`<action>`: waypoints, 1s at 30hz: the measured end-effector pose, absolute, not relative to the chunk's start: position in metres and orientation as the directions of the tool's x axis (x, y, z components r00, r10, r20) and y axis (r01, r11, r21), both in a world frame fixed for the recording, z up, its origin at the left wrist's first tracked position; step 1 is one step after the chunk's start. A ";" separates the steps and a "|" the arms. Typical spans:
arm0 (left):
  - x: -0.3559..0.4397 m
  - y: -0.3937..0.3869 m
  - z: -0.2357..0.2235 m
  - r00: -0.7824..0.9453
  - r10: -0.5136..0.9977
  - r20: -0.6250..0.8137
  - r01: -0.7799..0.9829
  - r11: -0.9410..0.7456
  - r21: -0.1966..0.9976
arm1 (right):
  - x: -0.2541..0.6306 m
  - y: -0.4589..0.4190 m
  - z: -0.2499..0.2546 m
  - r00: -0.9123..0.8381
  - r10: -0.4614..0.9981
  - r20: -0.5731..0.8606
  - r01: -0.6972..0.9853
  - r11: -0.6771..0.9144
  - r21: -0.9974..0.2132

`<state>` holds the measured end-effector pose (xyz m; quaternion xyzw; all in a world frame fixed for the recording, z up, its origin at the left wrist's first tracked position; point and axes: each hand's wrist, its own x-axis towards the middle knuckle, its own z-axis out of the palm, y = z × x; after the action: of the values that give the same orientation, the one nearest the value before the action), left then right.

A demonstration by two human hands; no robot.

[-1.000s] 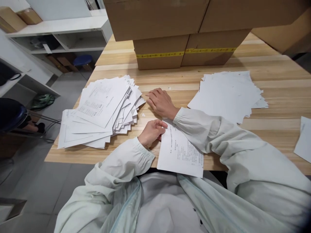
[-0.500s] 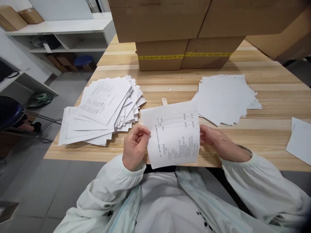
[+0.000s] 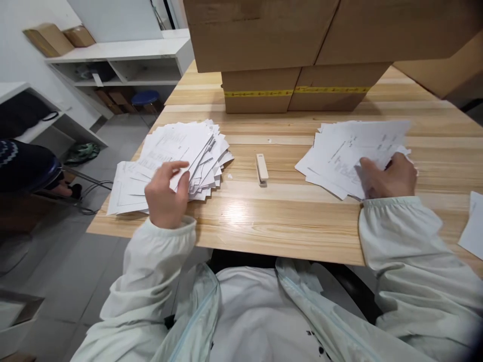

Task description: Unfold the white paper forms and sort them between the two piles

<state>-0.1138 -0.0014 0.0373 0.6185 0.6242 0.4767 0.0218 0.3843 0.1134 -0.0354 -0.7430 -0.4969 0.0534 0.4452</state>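
Note:
On the table's right side lies a pile of papers (image 3: 315, 163). Over it is a printed sheet (image 3: 349, 151), its near right edge pinched between the thumb and fingers of my right hand (image 3: 390, 176). My left hand (image 3: 168, 196) hovers at the near edge of the left stack of papers (image 3: 175, 143), thumb and index finger apart with nothing between them. That stack is thick and untidily fanned, with print on its top sheet. Between the two piles stands a small cream stapler (image 3: 261, 170), touched by neither hand.
Cardboard boxes (image 3: 260, 98) with yellow tape stand at the back of the wooden table (image 3: 264, 226). Another white sheet (image 3: 473, 226) lies at the far right edge. On the left are white shelves (image 3: 124, 49), a blue stool (image 3: 145, 97) and part of a seated person (image 3: 26, 166).
My right hand has carried the printed sheet from the middle to the right pile. My left hand has let go of it and moved left to the stack. The stapler now shows fully.

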 end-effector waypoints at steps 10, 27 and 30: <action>-0.163 0.040 0.026 -0.257 0.950 0.177 0.951 0.217 0.220 | 0.340 0.089 -0.037 0.236 0.633 0.737 0.897 0.149 -0.416; -0.140 0.003 0.048 -0.319 0.813 0.487 0.922 0.147 0.358 | 0.244 0.050 -0.020 0.061 0.735 0.676 0.666 0.474 -0.576; -0.093 -0.035 0.056 -0.158 0.842 0.515 0.840 -0.160 0.519 | 0.222 0.032 -0.014 -0.068 0.905 0.419 0.353 0.415 -0.839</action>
<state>-0.0929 -0.0348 0.0558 0.6489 0.6480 0.3986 0.0015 0.2217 0.0319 -0.0139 -0.4649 -0.6767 0.2764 0.4997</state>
